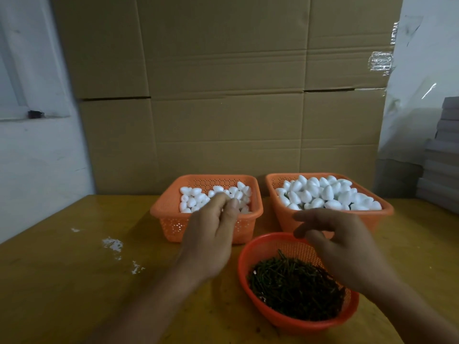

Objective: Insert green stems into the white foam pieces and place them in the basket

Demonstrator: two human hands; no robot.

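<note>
On the yellow table (62, 281) before the cardboard wall, white foam pieces (196, 198) fill the left basket (169, 219) and green stems (293, 286) the round bowl (244, 264). Your left hand (211, 239) reaches into the foam, fingertips bunched, whether pinching one I cannot tell; your right hand (342, 247) hovers loose and empty. The foam is likely featherlight and dents easily, so pinch it gently at its widest part.

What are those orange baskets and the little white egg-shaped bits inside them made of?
The two orange rectangular baskets look like moulded plastic: even colour, smooth rims, walls punched with tiny patterned holes. The white egg-shaped pieces seem to be foam: matte, chalky white, with no shine. White crumbs on the yellowish table could be flakes of it, though that is uncertain.
</note>
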